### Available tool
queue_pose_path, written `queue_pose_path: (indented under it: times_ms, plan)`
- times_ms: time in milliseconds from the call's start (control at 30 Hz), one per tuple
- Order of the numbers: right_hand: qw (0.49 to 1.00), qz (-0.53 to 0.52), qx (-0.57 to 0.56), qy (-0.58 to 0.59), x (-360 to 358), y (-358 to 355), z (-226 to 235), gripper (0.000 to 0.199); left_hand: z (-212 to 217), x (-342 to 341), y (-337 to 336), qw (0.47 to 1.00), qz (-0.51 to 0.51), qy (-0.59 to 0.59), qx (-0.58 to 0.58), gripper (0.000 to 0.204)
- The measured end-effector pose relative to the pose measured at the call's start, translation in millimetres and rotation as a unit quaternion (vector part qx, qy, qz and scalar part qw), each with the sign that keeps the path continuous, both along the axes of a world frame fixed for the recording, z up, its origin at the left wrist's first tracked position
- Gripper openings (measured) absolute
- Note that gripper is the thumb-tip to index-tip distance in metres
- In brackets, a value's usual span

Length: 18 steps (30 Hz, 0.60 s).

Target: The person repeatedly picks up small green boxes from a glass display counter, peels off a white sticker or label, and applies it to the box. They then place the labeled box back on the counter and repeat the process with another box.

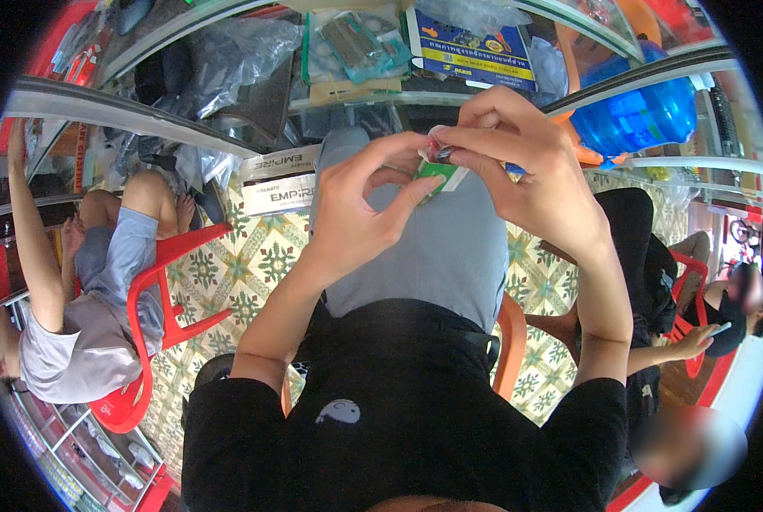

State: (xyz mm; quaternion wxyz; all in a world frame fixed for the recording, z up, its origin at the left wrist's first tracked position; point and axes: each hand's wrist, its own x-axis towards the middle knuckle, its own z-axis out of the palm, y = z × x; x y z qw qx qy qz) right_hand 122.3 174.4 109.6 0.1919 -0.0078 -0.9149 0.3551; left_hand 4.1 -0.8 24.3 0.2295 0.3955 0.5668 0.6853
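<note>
small packet (437, 166), pinched by both hands, left hand (356, 213), right hand (518, 162)

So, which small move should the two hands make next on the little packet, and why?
Probably pull the top edge apart: the left hand and right hand both pinch the small green-and-white packet at its upper end, thumbs close together, and it looks not yet opened.

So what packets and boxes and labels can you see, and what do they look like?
Small packet: pinched between both hands, the left hand and the right hand; green and white with some red.
Blue package: flat rectangle on the glass counter above the hands, blue with yellow print.
White box: on the tiled floor left of the hands, long, white with dark lettering.
Clear bag: left of the blue package, holding teal and grey parts.
</note>
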Motion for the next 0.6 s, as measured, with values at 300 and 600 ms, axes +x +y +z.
queue_pose_path:
  times_ms: [300,600]
  plan:
    - [0.998,0.016,0.055,-0.010,-0.1,0.9,3.7,0.029,0.1,-0.4,-2.1,1.000,-0.015,0.000,0.009,0.039]
    - [0.999,0.029,0.013,0.022,0.7,4.5,-3.8,0.024,6.2,0.1,-5.6,0.999,-0.017,-0.032,0.021,0.042]
